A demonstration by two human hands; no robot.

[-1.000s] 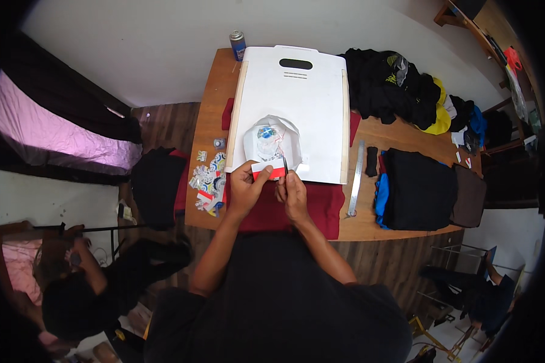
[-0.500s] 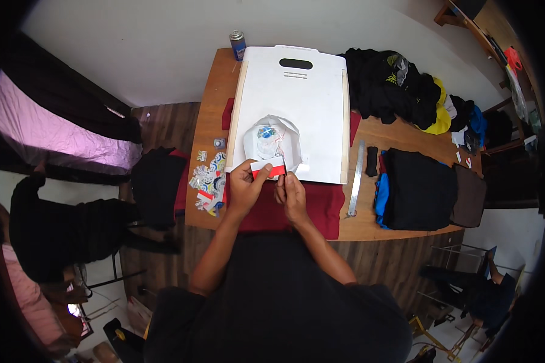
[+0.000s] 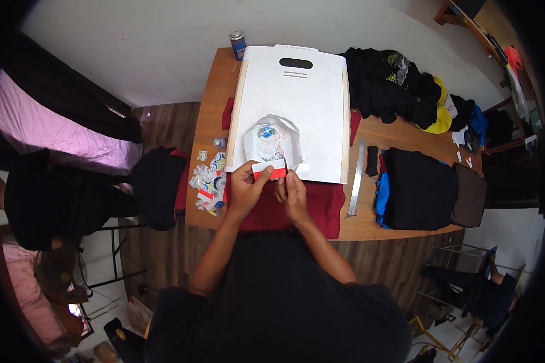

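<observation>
Seen from above, a long wooden table [image 3: 212, 109] runs across the middle of the view, and a person in a dark top stands at its near edge with both bare forearms reaching forward. A large white rectangular board with a slot handle [image 3: 297, 109] lies on the table in front of the person, with a dark red cloth [image 3: 321, 209] spread under its near edge. To the right of the board are a pile of black and yellow clothes [image 3: 399, 85] at the far side and a folded black garment [image 3: 421, 187] nearer, with a long metal ruler [image 3: 357, 175] lying between the board and that garment. A blue drink can [image 3: 238, 43] stands at the far left corner of the table, and a heap of small printed paper scraps [image 3: 207, 181] lies at the left edge. On the near part of the board rests a crumpled white paper sheet with a colourful print [image 3: 271, 142]. At the sheet's near edge the left hand [image 3: 246, 190] pinches a small red and white paper strip [image 3: 269, 172], thumb closed on top of it. The right hand [image 3: 293, 193] sits just beside it with fingers curled together at the strip's right end; whether they hold a thin tool there is too small to tell.
</observation>
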